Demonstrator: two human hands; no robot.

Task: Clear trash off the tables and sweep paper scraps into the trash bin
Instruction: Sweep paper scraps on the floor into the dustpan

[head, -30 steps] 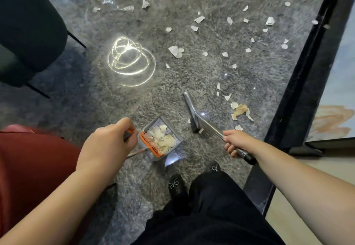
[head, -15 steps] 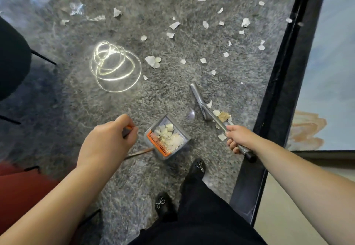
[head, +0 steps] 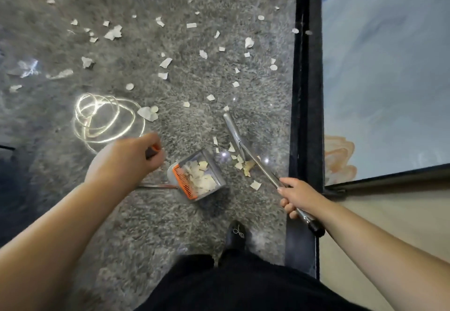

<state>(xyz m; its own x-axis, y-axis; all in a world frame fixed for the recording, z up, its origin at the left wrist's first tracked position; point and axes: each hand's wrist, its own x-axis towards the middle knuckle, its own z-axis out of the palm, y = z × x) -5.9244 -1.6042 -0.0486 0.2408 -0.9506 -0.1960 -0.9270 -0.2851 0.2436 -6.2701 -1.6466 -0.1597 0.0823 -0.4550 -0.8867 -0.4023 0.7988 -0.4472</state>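
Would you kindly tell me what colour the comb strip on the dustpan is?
Orange: the comb strip runs along the grey dustpan, clearest in the head view.

Left hand (head: 126, 162) grips dustpan (head: 197, 176) handle; right hand (head: 298, 195) grips broom (head: 253, 157); scraps (head: 165, 62) litter carpet (head: 121, 225).

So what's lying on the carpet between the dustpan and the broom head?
In the head view, a few paper scraps lie on the grey carpet between the dustpan and the broom head.
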